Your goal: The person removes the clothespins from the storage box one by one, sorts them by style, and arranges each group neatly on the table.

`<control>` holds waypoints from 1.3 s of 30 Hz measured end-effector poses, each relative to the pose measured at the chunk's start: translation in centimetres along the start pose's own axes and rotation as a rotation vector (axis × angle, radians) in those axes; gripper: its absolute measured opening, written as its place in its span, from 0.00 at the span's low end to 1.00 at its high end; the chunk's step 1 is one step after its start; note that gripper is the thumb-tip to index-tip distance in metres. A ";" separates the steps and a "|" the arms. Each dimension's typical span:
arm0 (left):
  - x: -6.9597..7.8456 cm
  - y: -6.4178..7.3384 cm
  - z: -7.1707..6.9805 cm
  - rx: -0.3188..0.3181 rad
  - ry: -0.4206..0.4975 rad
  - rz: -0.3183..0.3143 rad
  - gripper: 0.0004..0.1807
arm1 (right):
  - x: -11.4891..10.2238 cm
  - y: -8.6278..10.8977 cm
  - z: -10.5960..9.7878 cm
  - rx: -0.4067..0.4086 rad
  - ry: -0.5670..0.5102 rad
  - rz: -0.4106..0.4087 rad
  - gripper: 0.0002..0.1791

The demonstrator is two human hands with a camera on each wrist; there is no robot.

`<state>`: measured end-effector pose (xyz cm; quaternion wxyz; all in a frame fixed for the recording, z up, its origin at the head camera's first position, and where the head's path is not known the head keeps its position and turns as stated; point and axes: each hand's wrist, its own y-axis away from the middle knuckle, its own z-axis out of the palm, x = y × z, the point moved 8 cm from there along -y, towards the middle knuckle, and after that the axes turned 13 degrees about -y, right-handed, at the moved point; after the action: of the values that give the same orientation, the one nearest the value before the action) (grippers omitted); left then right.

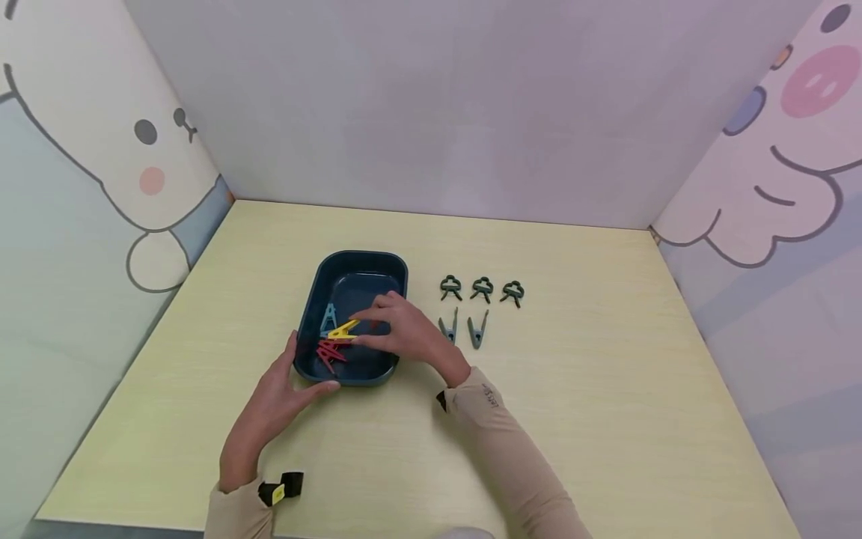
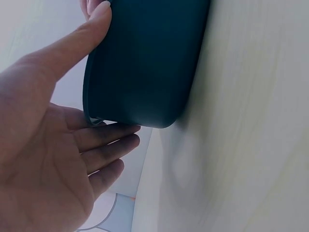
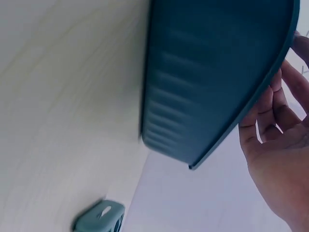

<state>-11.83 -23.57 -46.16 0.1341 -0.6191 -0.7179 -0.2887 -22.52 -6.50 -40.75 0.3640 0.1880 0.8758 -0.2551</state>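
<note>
Pinching a yellow spring clip, the right hand works inside a dark blue tray, just above red clips. The left hand, thumb and fingers spread wide, touches the tray's near-left corner. Beneath lies a pale wood-grain table; a plain lilac back wall meets cartoon-printed side walls.

A booth-like, walled-in table space is shown, though its wider setting cannot be told. A pale wood-grained tabletop is bounded at twelve o'clock by a plain greyish-lilac wall; side walls at ten and two o'clock are decorated respectively with a white cartoon animal and a pink-snouted figure.
</note>
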 end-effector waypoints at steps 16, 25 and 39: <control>0.0 0.1 -0.1 0.000 0.007 -0.002 0.69 | 1.7 3.4 -4.2 0.206 -0.049 0.060 0.21; 0.0 0.2 -0.1 0.003 0.005 -0.002 0.70 | 2.9 5.8 -6.2 0.309 -0.062 0.035 0.19; 0.0 0.1 -0.2 0.006 0.002 0.009 0.70 | 4.1 8.2 -7.6 0.375 -0.087 0.081 0.19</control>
<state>-11.72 -23.65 -45.99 0.1377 -0.6218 -0.7157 -0.2866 -25.20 5.08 -41.68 0.3702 0.2765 0.7881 -0.4067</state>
